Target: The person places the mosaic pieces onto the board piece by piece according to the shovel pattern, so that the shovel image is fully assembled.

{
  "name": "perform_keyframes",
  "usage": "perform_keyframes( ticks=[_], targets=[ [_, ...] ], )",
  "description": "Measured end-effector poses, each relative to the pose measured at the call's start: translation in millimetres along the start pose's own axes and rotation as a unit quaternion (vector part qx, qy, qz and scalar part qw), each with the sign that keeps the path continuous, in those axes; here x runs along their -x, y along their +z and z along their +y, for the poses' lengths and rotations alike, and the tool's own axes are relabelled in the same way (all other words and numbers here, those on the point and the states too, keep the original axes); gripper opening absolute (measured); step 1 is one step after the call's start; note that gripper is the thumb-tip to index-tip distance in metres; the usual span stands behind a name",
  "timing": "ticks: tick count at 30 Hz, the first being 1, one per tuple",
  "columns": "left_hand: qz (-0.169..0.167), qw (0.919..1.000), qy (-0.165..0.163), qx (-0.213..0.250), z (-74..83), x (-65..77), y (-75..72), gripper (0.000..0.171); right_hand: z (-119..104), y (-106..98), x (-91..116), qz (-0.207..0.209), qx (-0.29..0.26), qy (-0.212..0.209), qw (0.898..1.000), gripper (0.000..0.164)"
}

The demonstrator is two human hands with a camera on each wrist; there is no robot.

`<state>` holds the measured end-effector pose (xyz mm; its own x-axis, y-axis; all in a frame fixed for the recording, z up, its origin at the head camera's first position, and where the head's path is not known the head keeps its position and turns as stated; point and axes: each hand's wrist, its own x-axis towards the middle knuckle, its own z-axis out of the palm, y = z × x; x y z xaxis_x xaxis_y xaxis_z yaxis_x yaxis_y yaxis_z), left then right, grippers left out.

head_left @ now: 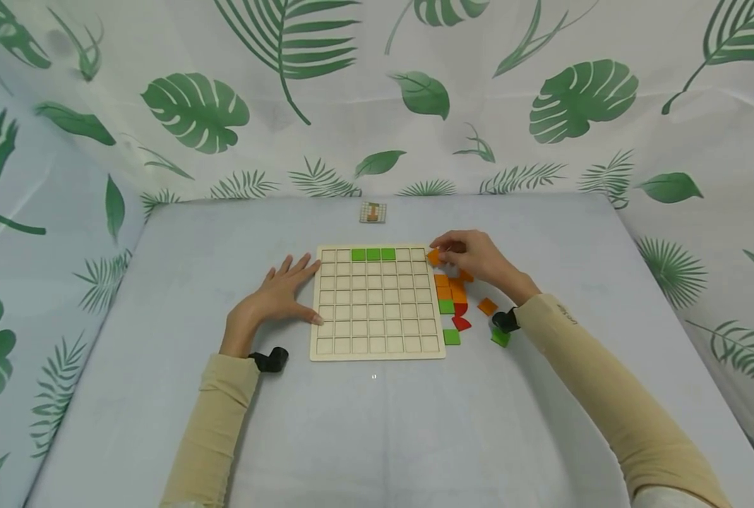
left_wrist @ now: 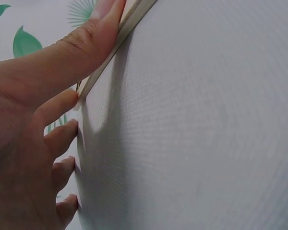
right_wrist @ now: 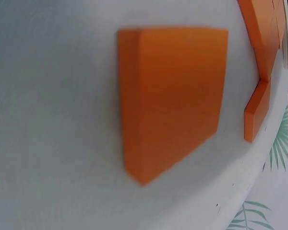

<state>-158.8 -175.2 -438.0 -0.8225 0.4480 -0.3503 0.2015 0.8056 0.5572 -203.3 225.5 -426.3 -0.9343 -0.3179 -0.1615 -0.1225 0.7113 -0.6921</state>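
A pale wooden grid board [head_left: 378, 312] lies on the table, with three green square tiles [head_left: 373, 255] side by side in its top row. My left hand [head_left: 277, 293] has its fingers spread, touching the board's left edge with thumb and forefinger; in the left wrist view the thumb [left_wrist: 81, 43] lies against that edge. Beyond the upper right corner, my right hand [head_left: 479, 255] pinches an orange tile [head_left: 433, 257]. Under and beside that hand are more orange tiles [head_left: 457, 291]. Only a sliver of the right hand shows in the right wrist view, where a loose orange tile [right_wrist: 180, 91] looms close.
Along the board's right side lie red rounded pieces [head_left: 461, 323], green tiles [head_left: 452, 337] and a separate orange tile [head_left: 488, 306]. Another green tile [head_left: 500, 338] sits below the right wrist. Behind the board is a small patterned card [head_left: 373, 212]. Leaf-printed cloth [head_left: 332, 134] surrounds the table.
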Motion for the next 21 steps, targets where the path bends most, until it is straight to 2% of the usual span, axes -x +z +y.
perform_keyframes(
  ticks=[6,15,21],
  targets=[
    [-0.002,1.0,-0.003,0.0,-0.9,-0.9,1.4,0.117,-5.7,4.4,-3.9,-0.017,-0.022,-0.001,1.0,0.027],
    [-0.001,1.0,0.001,0.005,-0.5,-0.6,0.3,0.117,-21.5,15.7,-15.4,-0.02,-0.026,0.026,0.999,0.032],
    [-0.003,1.0,0.0,0.002,1.3,-0.2,-0.1,0.117,-28.8,20.4,-19.7,-0.03,-0.023,0.026,0.999,0.034]
  ],
)
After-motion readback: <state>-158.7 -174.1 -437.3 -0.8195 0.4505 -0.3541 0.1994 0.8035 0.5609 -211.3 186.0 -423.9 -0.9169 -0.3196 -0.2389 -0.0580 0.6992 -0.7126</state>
